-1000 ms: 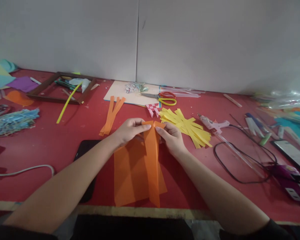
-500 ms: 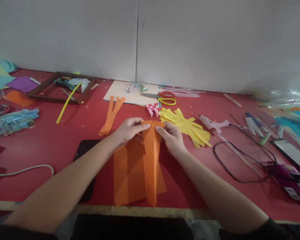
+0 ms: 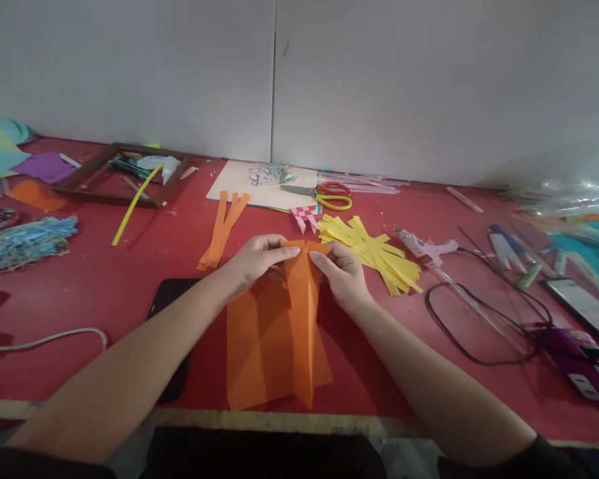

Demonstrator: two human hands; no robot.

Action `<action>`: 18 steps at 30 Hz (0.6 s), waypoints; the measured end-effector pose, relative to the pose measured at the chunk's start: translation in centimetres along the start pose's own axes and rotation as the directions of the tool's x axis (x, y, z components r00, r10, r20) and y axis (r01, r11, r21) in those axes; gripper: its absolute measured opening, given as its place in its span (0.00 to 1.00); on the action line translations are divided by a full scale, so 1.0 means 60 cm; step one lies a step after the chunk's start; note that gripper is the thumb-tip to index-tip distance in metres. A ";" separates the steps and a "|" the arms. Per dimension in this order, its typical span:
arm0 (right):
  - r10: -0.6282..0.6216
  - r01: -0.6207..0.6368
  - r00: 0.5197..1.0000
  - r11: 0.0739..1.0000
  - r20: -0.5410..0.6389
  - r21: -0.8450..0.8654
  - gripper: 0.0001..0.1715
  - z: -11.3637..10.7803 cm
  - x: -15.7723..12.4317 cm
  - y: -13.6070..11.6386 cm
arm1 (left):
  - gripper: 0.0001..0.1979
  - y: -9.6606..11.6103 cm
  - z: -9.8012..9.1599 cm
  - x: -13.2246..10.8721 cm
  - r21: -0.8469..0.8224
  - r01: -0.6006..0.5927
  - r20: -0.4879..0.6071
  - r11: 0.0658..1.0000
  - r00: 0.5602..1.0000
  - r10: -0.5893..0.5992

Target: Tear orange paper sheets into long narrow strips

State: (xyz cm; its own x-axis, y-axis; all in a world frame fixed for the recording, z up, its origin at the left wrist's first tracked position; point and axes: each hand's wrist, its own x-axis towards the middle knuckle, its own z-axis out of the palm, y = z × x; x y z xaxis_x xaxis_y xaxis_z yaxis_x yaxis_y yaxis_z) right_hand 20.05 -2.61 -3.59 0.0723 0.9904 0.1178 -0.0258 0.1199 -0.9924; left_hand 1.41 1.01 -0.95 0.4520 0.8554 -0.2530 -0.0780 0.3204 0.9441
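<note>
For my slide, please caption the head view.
Left grip and right grip hold creased orange paper at a red table.

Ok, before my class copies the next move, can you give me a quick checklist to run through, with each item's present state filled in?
1. Top of the orange paper gripped by the left hand: ok.
2. Same top edge gripped by the right hand: ok.
3. Scissors set down, unheld: ok.
4. Black phone fully visible: not ok, the left forearm hides part.
5. Yellow strips untouched: cannot tell, they show close behind the right hand.
6. Glue gun switched off: cannot tell.
</note>
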 end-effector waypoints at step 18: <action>0.024 -0.024 0.999 1.000 -0.040 -0.019 0.20 -0.003 0.002 0.008 | 0.22 0.006 -0.004 -0.004 -0.004 0.010 0.041 1.000 0.999 -0.010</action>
State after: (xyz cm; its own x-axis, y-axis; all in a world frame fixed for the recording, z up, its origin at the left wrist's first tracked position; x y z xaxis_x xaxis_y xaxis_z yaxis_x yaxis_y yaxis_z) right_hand 20.21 -2.42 -4.08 0.1112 0.9895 0.0929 -0.0089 0.0944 -0.9955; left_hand 1.06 1.00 -0.59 0.4892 0.8346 -0.2533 -0.0770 0.3306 0.9406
